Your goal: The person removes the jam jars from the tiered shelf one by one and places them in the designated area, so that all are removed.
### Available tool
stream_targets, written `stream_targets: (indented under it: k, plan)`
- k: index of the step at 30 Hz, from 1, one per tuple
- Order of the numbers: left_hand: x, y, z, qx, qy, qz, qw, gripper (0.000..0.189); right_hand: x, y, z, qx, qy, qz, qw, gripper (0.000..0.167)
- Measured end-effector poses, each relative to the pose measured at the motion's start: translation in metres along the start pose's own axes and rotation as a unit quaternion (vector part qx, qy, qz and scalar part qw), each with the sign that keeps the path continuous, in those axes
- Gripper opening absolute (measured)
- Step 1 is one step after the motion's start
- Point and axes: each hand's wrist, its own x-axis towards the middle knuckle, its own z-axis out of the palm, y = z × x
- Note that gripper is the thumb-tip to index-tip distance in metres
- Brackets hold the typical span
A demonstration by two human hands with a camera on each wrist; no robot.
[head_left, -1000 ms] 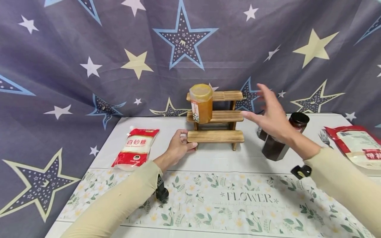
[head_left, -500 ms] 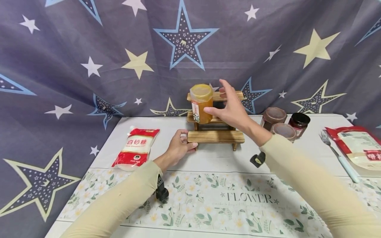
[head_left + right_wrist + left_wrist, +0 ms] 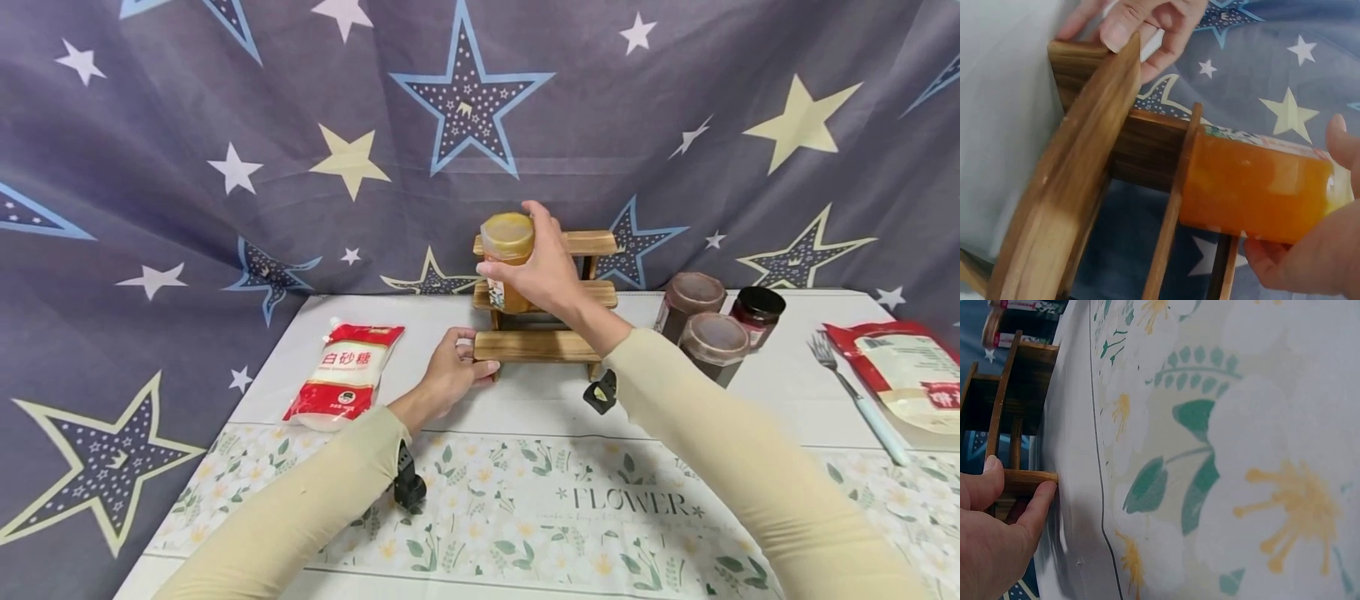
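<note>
A three-tier wooden rack (image 3: pixel 540 346) stands at the middle of the table. My left hand (image 3: pixel 450 371) holds the left end of its lowest step; the left wrist view shows the thumb and a finger pinching the leg and board edge (image 3: pixel 1029 479). On the middle step, at the left, sits an upright honey jar (image 3: pixel 506 233) with amber contents and a yellow lid. My right hand (image 3: pixel 551 271) is curled around its upper part, thumb in front and fingers behind. In the right wrist view the jar (image 3: pixel 1254 181) rests against the step, and the right hand (image 3: pixel 1313 256) grips its lid end.
To the left lies a red and white sugar bag (image 3: pixel 343 375). Right of the rack are two brown-lidded jars (image 3: pixel 693 292) and a black-lidded jar (image 3: pixel 759 308). Farther right lie a fork (image 3: pixel 858 400) and another red bag (image 3: pixel 900 367). A star-patterned curtain (image 3: pixel 300 125) hangs behind.
My right hand has moved left from beside the jars on the right to the honey jar and taken hold of it. The left hand has stayed on the rack.
</note>
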Motion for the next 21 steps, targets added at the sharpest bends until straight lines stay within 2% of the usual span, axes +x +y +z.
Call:
stream_targets:
  k: [8, 15, 21]
  plan:
    - [0.001, 0.001, 0.0, -0.001, -0.001, 0.0, 1.0, 0.057, 0.0, 0.003, 0.009, -0.015, 0.021, -0.024, 0.9994, 0.086]
    - [0.0, 0.001, 0.0, -0.005, 0.002, 0.0, 1.0, 0.057, 0.0, 0.006, 0.012, 0.046, 0.042, -0.016, 0.9979, 0.081]
    - [0.0, 0.001, 0.0, -0.004, -0.002, -0.001, 1.0, 0.056, 0.001, 0.008, 0.016, 0.062, 0.062, -0.026, 0.9958, 0.079]
